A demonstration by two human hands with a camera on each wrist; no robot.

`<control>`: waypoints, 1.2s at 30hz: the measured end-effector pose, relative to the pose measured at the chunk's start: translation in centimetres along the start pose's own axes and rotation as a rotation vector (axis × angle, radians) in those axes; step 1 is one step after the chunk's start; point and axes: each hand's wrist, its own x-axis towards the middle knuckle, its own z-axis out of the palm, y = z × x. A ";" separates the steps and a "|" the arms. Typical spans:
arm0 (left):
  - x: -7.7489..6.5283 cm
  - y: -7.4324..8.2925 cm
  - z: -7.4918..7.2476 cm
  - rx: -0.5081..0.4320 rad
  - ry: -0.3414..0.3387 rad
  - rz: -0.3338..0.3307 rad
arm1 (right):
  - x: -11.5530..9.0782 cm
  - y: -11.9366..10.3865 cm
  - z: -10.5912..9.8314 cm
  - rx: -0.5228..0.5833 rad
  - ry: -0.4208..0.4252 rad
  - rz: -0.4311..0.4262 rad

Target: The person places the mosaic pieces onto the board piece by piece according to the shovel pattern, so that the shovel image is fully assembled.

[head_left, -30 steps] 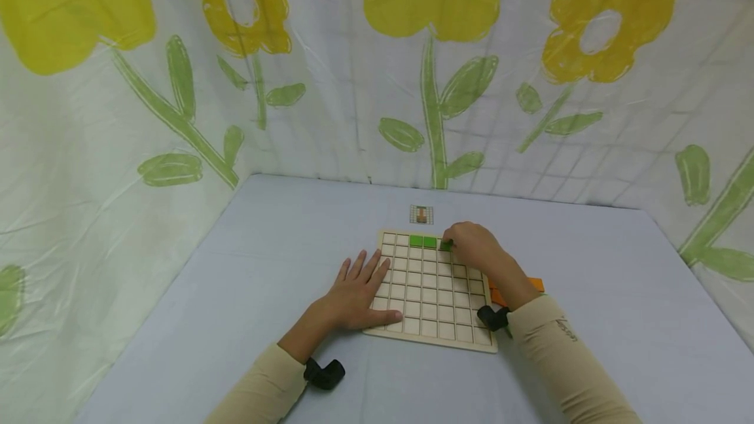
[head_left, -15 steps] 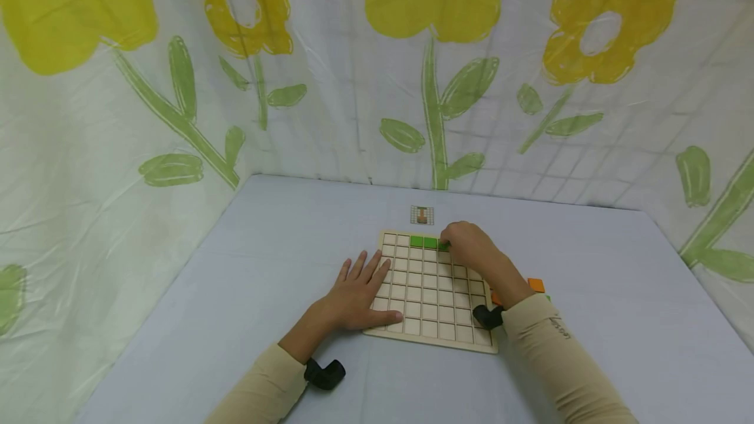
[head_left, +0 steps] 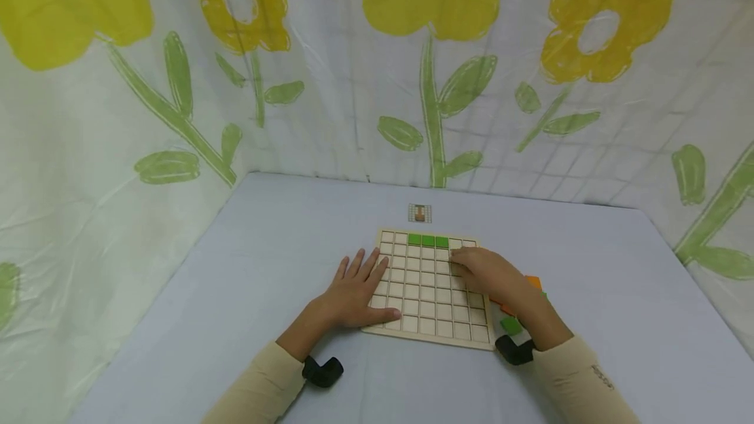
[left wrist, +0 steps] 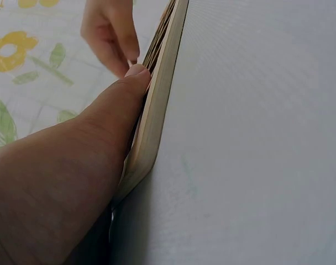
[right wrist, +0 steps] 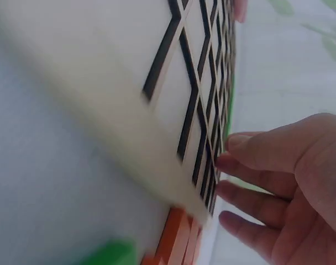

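A pale wooden grid board (head_left: 427, 293) lies on the table, with three green square tiles (head_left: 428, 241) side by side in its far row. My left hand (head_left: 353, 293) rests on the board's left side, fingers spread and thumb (left wrist: 115, 102) along the near edge. Over the right part of the board hovers my right hand (head_left: 487, 272), its fingers loosely bent with nothing between them in the right wrist view. Beyond the board's right edge lie loose orange tiles (head_left: 533, 281) and a green tile (head_left: 511, 326), partly hidden by the right hand and forearm.
Behind the board lies a small card (head_left: 420, 213) printed with a grid and an orange-brown shape. The pale tablecloth (head_left: 283, 228) reaches back to a hanging cloth (head_left: 330, 136) with painted yellow flowers. Black wrist cameras (head_left: 323, 371) stick out near both cuffs.
My right hand has let go of the third green tile, now lying in the far row, and has drawn back toward the right and nearer me. The left hand has stayed put.
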 end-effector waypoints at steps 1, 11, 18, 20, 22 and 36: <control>0.0 -0.1 0.0 0.001 0.001 0.001 | -0.6 0.1 -0.1 0.019 0.022 0.007; 0.0 -0.2 0.0 -0.014 0.015 0.005 | -5.9 2.1 -1.8 0.030 0.037 0.269; -0.3 0.0 -0.3 -0.018 0.014 0.010 | -7.6 2.9 -1.5 0.015 0.050 0.308; -0.3 0.0 -0.4 -0.017 0.017 0.013 | -7.7 3.0 -1.4 0.008 0.063 0.305; -0.3 0.0 -0.4 -0.017 0.016 0.014 | -7.7 3.1 -1.2 -0.001 0.075 0.298; 0.1 0.1 -0.1 -0.016 0.003 0.012 | -7.1 3.1 -0.5 -0.076 0.144 0.285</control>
